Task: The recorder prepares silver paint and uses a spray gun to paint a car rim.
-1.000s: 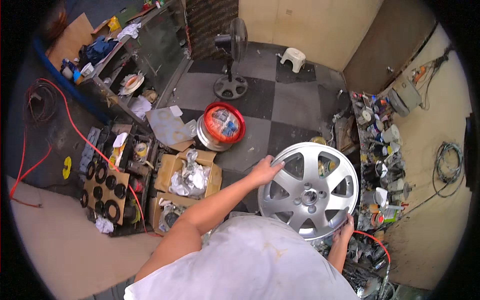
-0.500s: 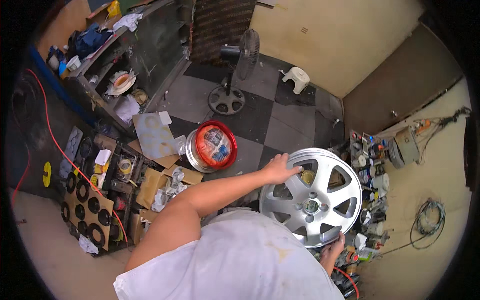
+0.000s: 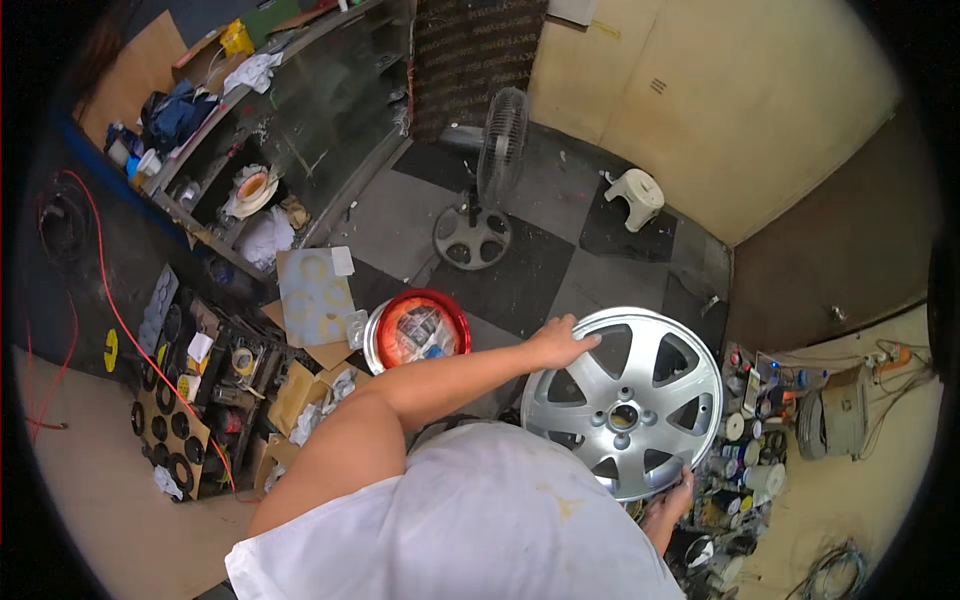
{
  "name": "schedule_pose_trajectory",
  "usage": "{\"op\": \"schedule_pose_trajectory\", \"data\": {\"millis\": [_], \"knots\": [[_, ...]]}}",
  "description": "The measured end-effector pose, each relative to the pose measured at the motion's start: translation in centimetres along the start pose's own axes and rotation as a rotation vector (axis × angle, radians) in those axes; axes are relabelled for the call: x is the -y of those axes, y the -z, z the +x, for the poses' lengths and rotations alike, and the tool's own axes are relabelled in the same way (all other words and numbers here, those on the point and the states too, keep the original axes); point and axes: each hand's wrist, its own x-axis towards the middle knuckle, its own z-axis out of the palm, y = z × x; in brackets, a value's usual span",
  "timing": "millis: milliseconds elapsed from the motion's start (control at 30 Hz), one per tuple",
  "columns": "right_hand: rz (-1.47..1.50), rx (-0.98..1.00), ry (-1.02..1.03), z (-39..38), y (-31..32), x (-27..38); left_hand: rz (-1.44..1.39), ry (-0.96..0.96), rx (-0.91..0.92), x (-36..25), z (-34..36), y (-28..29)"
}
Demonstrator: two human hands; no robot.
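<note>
I hold a silver alloy wheel rim [image 3: 590,378] between both hands, its spoked face turned up toward me. My left hand [image 3: 560,344] grips the upper left edge, with the thumb on the face and fingers around the rim. At the lower right edge, my right hand [image 3: 670,503] is closed on the rim, partly hidden behind it. Floor and clutter show through the gaps between the spokes. Beyond my left forearm stands another wheel rim [image 3: 462,325], red-lipped, with an orange covering and printed paper inside it.
A pedestal fan [image 3: 503,140] and a white stool [image 3: 638,192] stand on the checkered floor ahead. Jars and cans [image 3: 745,455] crowd the right side. A board of black rings [image 3: 165,430], open cardboard boxes [image 3: 295,395] and a red hose [image 3: 118,310] lie left.
The view has swung so that the fan and stool sit further right and lower. Both hands keep their hold on the silver rim, which stays nearly in place before me.
</note>
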Motion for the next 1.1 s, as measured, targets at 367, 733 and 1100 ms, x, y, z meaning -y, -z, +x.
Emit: {"op": "schedule_pose_trajectory", "data": {"millis": [367, 733, 1100], "knots": [[0.004, 0.105, -0.052, 19.2, -10.2, 6.4, -0.051, 0.121, -0.078, -5.8, 17.1, 1.9], [-0.139, -0.035, 0.009, 28.0, -26.2, 11.6, -0.08, 0.069, 0.044, -11.4, 38.3, 6.6], [-0.136, -0.162, 0.135, 40.4, -39.4, 17.7, -0.048, -0.061, 0.043, -20.3, 60.8, 14.2]]}}
